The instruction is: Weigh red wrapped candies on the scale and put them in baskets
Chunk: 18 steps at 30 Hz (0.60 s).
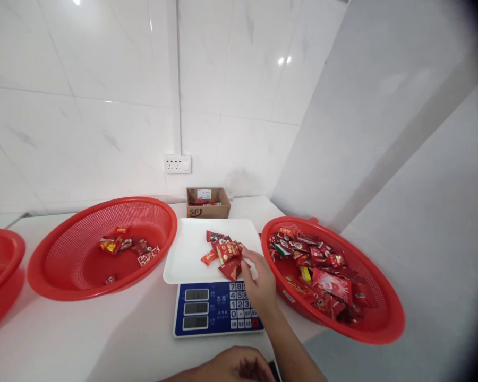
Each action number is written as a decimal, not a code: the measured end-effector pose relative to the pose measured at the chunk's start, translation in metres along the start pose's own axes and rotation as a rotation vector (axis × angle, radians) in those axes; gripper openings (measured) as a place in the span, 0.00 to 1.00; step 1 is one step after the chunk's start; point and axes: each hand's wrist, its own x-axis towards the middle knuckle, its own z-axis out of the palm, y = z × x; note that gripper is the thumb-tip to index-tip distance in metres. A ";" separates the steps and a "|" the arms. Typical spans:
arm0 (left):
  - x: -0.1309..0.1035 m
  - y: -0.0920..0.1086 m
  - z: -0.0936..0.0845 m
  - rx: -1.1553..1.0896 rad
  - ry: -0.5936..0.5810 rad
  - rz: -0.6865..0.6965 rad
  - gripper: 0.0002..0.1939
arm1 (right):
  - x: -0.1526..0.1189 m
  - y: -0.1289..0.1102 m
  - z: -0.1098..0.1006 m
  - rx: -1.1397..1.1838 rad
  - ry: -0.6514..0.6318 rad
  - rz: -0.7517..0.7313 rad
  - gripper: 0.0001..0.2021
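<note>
A small pile of red wrapped candies [223,245] lies on the white tray [187,260] of a blue-based scale [219,307]. My right hand [258,278] reaches over the tray's right part, its thumb and fingers closed on a red and gold packet [228,251] at the pile. Near the bottom edge of the view, in front of the scale, my left hand [242,365] is curled; what it holds, if anything, is hidden. The scale's three displays are at the left of its keypad.
A red basket [382,331] with many candies stands on the right. Another red basket [71,284] on the left holds several candies, with a third basket [3,239] at the far left. An open carton [209,212] sits behind the tray, below a wall socket [178,164].
</note>
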 end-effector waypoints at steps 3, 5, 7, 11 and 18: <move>-0.015 0.027 0.002 0.264 0.040 0.109 0.24 | -0.034 0.000 -0.011 0.052 0.044 -0.094 0.07; -0.034 0.053 -0.001 0.572 0.122 0.290 0.23 | -0.058 0.006 -0.019 0.070 0.066 -0.154 0.07; -0.060 0.081 -0.009 0.785 0.409 0.430 0.20 | -0.079 0.017 -0.027 0.129 0.016 -0.036 0.06; -0.112 0.123 -0.044 1.106 1.188 0.347 0.14 | -0.102 0.042 -0.042 0.204 0.033 0.452 0.15; -0.153 0.141 -0.088 1.312 1.538 -0.215 0.20 | -0.107 0.067 -0.042 0.254 -0.046 0.771 0.27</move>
